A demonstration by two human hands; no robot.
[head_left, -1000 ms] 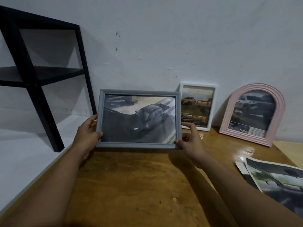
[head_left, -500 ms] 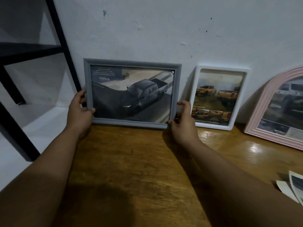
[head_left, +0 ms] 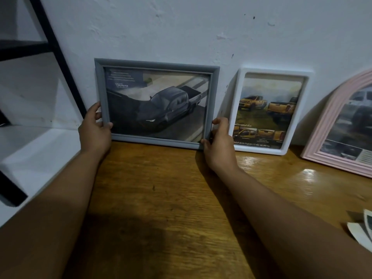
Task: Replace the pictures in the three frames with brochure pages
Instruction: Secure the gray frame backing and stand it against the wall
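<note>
A grey rectangular frame holding a brochure page of a dark pickup truck stands on the wooden table, leaning against the white wall. My left hand grips its lower left edge. My right hand grips its lower right corner. To the right a white frame with a page of yellow trucks leans on the wall. Further right a pink arched frame with another truck page leans there too, cut off by the image edge.
A black metal shelf unit stands at the left on a white ledge beside the table. Loose brochure pages lie at the table's right edge.
Both hands carried the grey frame away from me and set its bottom edge down on the table against the wall. The view moved closer to the frames.
</note>
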